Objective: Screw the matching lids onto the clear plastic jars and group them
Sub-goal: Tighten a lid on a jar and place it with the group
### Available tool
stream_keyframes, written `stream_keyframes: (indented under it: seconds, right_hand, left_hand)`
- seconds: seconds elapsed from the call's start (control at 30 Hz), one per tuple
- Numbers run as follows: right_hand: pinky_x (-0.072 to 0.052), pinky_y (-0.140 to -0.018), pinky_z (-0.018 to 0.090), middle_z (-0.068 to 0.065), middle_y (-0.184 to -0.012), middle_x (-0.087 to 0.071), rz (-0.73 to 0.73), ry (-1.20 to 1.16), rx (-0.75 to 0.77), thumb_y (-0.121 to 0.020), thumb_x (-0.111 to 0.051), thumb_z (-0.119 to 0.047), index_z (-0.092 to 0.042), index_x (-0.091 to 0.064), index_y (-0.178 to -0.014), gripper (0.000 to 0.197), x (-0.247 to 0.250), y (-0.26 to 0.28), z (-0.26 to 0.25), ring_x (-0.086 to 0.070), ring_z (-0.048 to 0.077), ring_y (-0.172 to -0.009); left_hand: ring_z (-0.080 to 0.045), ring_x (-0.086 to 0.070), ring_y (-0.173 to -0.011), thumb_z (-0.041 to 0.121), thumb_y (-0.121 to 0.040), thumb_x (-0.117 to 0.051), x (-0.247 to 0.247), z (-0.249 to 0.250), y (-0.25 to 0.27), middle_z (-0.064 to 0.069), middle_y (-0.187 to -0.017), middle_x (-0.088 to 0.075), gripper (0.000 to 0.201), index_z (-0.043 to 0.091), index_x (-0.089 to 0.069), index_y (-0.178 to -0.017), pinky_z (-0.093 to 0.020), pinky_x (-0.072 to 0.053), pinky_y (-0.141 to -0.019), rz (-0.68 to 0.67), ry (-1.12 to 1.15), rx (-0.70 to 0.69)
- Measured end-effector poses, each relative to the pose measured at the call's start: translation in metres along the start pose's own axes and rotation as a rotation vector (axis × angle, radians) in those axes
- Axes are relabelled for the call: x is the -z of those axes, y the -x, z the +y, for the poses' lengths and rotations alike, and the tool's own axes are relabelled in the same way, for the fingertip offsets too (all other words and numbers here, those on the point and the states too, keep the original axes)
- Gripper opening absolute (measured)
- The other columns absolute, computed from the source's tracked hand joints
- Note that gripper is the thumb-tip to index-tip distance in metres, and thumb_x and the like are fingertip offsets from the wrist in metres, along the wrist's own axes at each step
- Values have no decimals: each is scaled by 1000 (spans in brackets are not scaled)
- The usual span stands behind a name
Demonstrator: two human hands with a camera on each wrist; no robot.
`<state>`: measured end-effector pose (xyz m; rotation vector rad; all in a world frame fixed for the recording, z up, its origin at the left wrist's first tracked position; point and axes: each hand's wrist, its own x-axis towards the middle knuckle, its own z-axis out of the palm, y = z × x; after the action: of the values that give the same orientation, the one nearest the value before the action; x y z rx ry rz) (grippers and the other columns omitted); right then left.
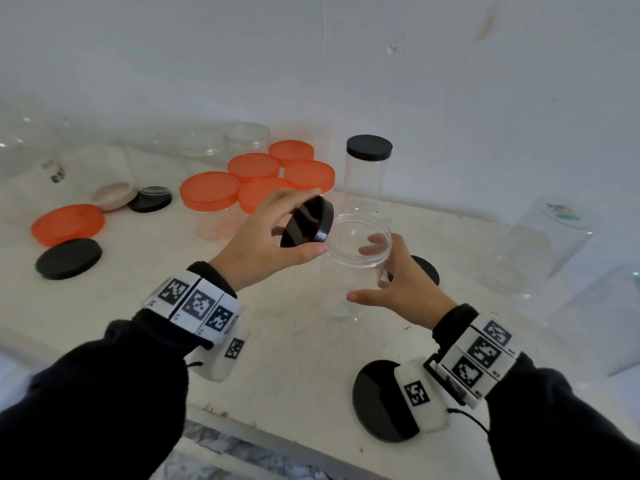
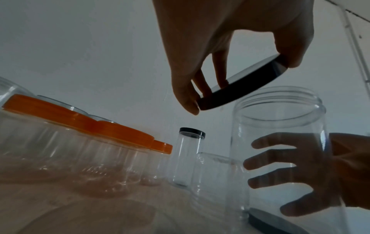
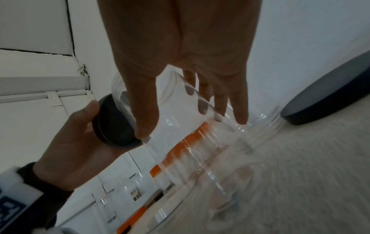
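The left hand [image 1: 263, 237] is pinching a black lid [image 1: 307, 221] by its rim between thumb and fingers, holding it tilted just above and left of the mouth of an open clear jar [image 1: 356, 268]. The right hand [image 1: 398, 285] is wrapping its fingers around that jar's upper body, keeping it upright on the white surface [image 1: 294, 358]. Behind are standing orange-lidded jars [image 1: 256, 174] and a tall jar capped in black [image 1: 369, 164], with loose black lids [image 1: 68, 258] lying around

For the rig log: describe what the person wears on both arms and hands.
Both hands, left hand and right hand, are bare. Black sleeves cover both arms. Each wrist carries a white band of black-and-white square markers, with a white padded unit beneath; a thin black cable trails from the right one.
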<state>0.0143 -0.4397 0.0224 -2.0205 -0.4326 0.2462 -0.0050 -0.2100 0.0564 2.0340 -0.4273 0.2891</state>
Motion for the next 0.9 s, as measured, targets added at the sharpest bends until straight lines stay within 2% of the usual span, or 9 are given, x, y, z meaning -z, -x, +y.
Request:
stream_keyframes:
  seconds: [0.03, 0.23, 0.3, 0.4, 0.47, 0.53, 0.67, 0.77, 0.9]
  right_hand:
    - [-43, -87, 17, -9, -128, -46, -7, -5, 1, -66, -83, -24, -29, -30, -127, 82, 0, -3, 0, -44, 8, -118]
    - [-49, -86, 22, -9, -131, -45, -40, -7, 12, -63, -85, -25, -28, -35, -125, 80, 1, -14, 2, -46, 8, -121]
    - [-48, -85, 20, -11, -129, -46, -44, 2, 28, -63, -85, -25, -30, -34, -124, 79, 3, -15, 2, -46, 7, -121]
    - [-50, -91, 29, -13, -126, -47, -47, -9, 32, -63, -85, -25, -32, -32, -125, 81, 3, -15, 2, -46, 7, -121]
    - [-51, -93, 36, -13, -129, -47, -54, -12, 36, -63, -85, -27, -35, -30, -125, 84, 3, -14, 3, -45, 7, -122]
    - [-52, -91, 37, -15, -131, -44, -58, -3, 38, -63, -86, -28, -39, -27, -126, 87, 3, -15, 3, -44, 8, -122]
    - [-53, -88, 36, -14, -132, -42, -53, 13, 46, -63, -86, -29, -39, -24, -131, 93, 3, -15, 2, -44, 10, -122]
    - [-52, -89, 32, -15, -131, -42, -40, 48, 48, -63, -85, -30, -42, -21, -129, 93, 2, -14, 1, -44, 10, -121]
    - [-50, -92, 33, -14, -132, -41, -45, 63, 37, -64, -84, -31, -41, -19, -130, 93, 1, -14, 0, -43, 13, -123]
  left_hand:
    - [-4, -44, -121, 53, -66, -65, -1, 2, -1, 8, -128, -44, 67, 42, -42, -128, -34, -45, -97, 4, -1, -12]
    - [-6, -43, -121, 52, -68, -63, -12, 19, -18, 8, -126, -46, 68, 30, -44, -130, -34, -41, -101, -90, -110, -112]
    - [-3, -45, -117, 54, -67, -62, -17, 22, -24, 11, -124, -50, 68, 25, -48, -127, -26, -40, -100, -125, -164, -143]
    - [-3, -42, -119, 57, -66, -60, -20, 23, -32, 10, -128, -50, 71, 21, -51, -126, -11, -31, -99, -185, -253, -197]
    - [-6, -40, -121, 60, -66, -58, -21, 23, -36, 6, -130, -51, 73, 19, -53, -126, -12, -30, -99, -231, -310, -227]
    - [-9, -40, -120, 62, -65, -56, -23, 22, -40, 4, -130, -51, 75, 17, -54, -125, -14, -30, -99, -261, -343, -242]
    - [-7, -37, -119, 63, -63, -56, -26, 21, -45, 5, -131, -51, 78, 17, -54, -125, -9, -26, -96, -287, -365, -248]
    - [-8, -36, -120, 63, -62, -57, -26, 19, -46, 5, -131, -50, 79, 16, -54, -125, -11, -27, -97, -299, -363, -251]
    - [-6, -36, -121, 63, -63, -56, -25, 16, -45, 6, -132, -50, 78, 19, -53, -127, -12, -26, -99, -289, -347, -229]
